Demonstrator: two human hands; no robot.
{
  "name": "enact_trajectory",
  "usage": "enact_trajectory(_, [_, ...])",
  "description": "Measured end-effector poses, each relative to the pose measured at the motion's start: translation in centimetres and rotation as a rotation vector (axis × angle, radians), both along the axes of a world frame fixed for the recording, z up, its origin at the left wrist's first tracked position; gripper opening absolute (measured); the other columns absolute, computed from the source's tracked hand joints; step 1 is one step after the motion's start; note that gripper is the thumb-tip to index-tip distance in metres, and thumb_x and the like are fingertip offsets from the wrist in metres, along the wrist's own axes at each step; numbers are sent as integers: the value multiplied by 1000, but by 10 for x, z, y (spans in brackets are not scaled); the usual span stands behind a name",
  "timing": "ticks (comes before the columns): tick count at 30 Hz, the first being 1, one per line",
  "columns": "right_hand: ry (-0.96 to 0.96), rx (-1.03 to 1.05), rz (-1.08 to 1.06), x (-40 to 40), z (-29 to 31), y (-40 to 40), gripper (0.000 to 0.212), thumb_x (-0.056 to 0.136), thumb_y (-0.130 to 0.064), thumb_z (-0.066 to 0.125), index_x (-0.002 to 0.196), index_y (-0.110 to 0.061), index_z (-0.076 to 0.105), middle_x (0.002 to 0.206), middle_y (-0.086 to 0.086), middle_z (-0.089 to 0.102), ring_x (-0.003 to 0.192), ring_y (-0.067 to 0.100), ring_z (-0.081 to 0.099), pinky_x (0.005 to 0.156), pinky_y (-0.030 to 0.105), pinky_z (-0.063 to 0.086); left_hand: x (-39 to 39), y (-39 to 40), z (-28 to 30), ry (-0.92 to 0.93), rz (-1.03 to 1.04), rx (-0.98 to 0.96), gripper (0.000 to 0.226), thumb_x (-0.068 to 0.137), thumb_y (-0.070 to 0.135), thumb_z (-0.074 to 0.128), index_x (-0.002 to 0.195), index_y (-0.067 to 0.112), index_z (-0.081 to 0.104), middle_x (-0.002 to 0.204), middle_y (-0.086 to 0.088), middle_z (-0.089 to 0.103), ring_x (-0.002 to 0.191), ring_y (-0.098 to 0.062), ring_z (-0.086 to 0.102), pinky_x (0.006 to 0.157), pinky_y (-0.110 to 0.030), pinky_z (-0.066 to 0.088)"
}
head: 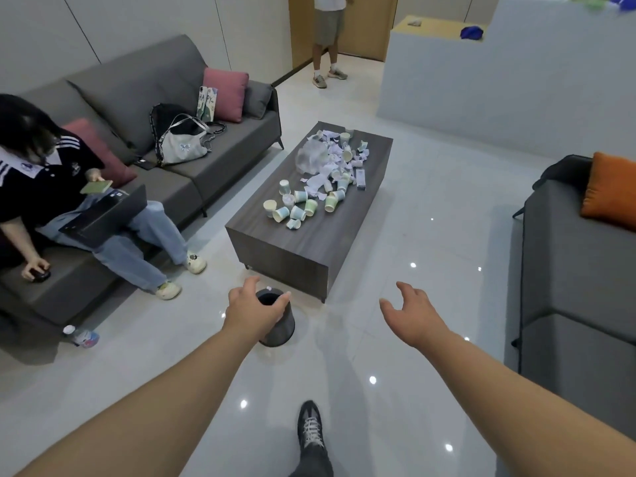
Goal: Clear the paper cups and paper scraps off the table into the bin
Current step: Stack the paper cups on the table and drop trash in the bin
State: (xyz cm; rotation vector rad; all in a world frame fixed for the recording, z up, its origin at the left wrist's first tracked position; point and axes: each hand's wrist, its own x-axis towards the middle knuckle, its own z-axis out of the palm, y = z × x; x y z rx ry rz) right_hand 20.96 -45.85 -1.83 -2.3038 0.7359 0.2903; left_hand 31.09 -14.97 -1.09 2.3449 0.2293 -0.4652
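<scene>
The left hand (253, 306) grips the rim of the black bin (277, 321), which stands on the floor just before the near end of the table (303, 242). The right hand (411, 311) hangs free, fingers spread, holding nothing. The cups (296, 206) and scraps (327, 166) all lie on the table. It seems best to bring the bin close under the table edge, hold it steady, and sweep the cups in.

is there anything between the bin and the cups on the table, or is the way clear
Nothing visible blocks it. The bin, gripped at its rim by the left hand, sits on the floor just off the near end of the table. The paper cups and paper scraps lie on the tabletop beyond, with only bare tabletop before them. The right hand hovers open.
</scene>
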Motion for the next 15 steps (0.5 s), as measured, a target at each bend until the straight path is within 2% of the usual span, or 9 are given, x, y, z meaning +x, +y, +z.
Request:
enact_trajectory(4, [-22,11,-11,93,2,-29,76,98,-57,51,164,-26,30,167,6,32,146,29,45,116,44,41,92,-35,-7,10,3,-34,89,85,73,71,159,34,41,158,-9,38,127,-31,60,112,-51,52])
enact_trajectory(7, [-67,45,-44,149,14,-51,76,97,-59,54,163,-27,34,165,3,35,144,25,47,107,38,43,146,-61,-3,4,-18,-57,88,86,72,71,160,33,41,162,-8,37,139,-31,54,114,-48,47])
enact_trajectory(10, [-91,59,-45,201,23,-77,77,95,-60,55,162,-28,35,165,2,35,146,25,46,114,41,42,197,-87,3,-8,-26,-67,89,86,72,71,160,34,40,163,-8,37,144,-29,50,116,-45,45])
enact_trajectory(15, [-77,69,17,285,18,-123,76,96,-59,56,162,-27,35,166,4,35,148,26,44,111,40,43,265,-133,4,-12,3,-54,89,86,73,70,162,38,38,166,-5,36,145,-28,50,116,-44,45])
